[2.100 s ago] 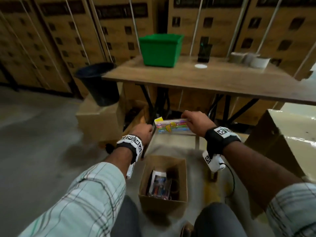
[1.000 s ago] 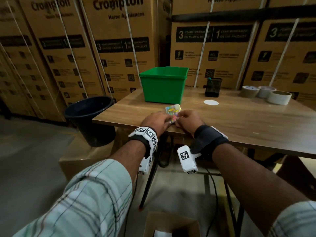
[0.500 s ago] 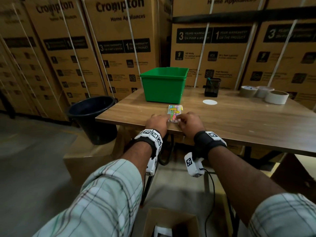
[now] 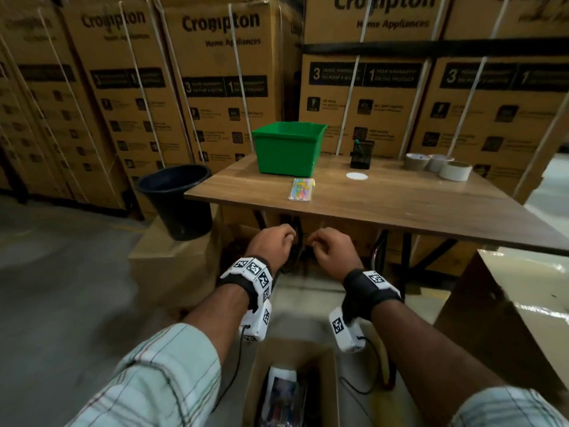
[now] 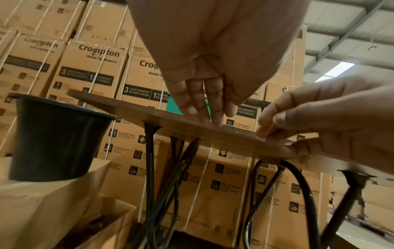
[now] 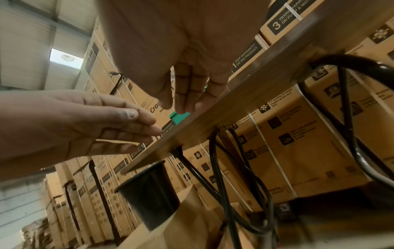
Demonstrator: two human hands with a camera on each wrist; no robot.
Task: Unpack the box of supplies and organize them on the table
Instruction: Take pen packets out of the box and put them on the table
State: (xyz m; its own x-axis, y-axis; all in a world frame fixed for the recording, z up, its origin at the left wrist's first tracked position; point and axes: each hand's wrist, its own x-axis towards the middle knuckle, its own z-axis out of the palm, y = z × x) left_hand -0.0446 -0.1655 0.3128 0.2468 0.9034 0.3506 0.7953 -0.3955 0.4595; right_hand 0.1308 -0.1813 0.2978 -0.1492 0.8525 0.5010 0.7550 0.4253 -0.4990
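Two hands, both empty: left hand (image 4: 272, 246) and right hand (image 4: 334, 251) hang side by side below desk (image 4: 400, 208) edge, fingers (image 5: 215, 107) loosely bent, nothing held. Nearest, open box (image 4: 292, 386) on floor w/ supplies inside. Further, colorful packet (image 4: 301, 189) flat on desk, just in front of green bin (image 4: 288, 152).

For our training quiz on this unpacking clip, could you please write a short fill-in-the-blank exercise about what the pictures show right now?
1. The colourful packet lies on the table in front of the ____ bin.
2. The left hand and right hand hold ____.
3. The tape rolls number ____.
4. The bucket stands on a cardboard ____.

Missing words: green; nothing; three; box
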